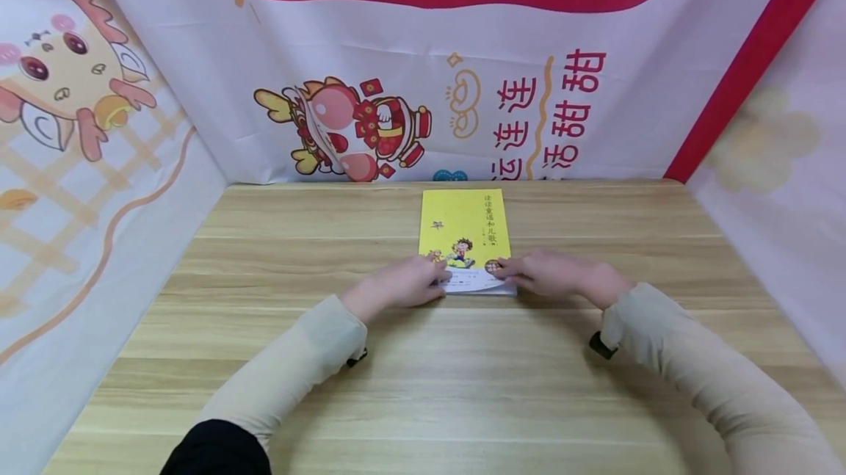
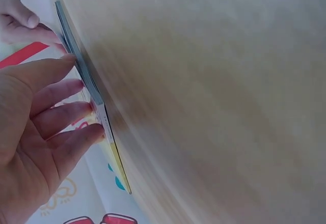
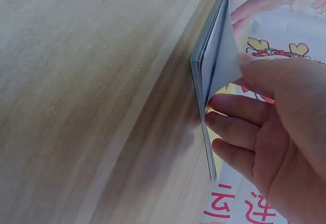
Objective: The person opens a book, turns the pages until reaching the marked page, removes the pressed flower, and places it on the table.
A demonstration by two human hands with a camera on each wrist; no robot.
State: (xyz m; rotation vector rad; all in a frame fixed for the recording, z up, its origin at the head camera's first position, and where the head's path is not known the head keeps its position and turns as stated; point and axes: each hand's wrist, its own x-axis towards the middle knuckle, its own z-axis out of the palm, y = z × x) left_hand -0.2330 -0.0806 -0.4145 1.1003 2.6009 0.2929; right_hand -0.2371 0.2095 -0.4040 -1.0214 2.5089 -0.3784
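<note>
A thin yellow book (image 1: 465, 229) with a cartoon child on its cover lies flat on the wooden table (image 1: 423, 387), its near edge towards me. My left hand (image 1: 436, 280) rests with nearly straight fingers (image 2: 76, 89) on the book's near left corner (image 2: 94, 94). My right hand (image 1: 505, 269) is at the near right corner. There the thumb (image 3: 265, 71) lies on the cover (image 3: 219, 56) and the fingers (image 3: 229, 114) sit under it, pinching it a little off the pages. Both arms wear pale sleeves.
Printed cloth banners (image 1: 423, 78) with cartoon figures and red characters wall in the table at the back and on both sides. The book lies close to the back banner. Bare wood stretches to the left and right and towards me.
</note>
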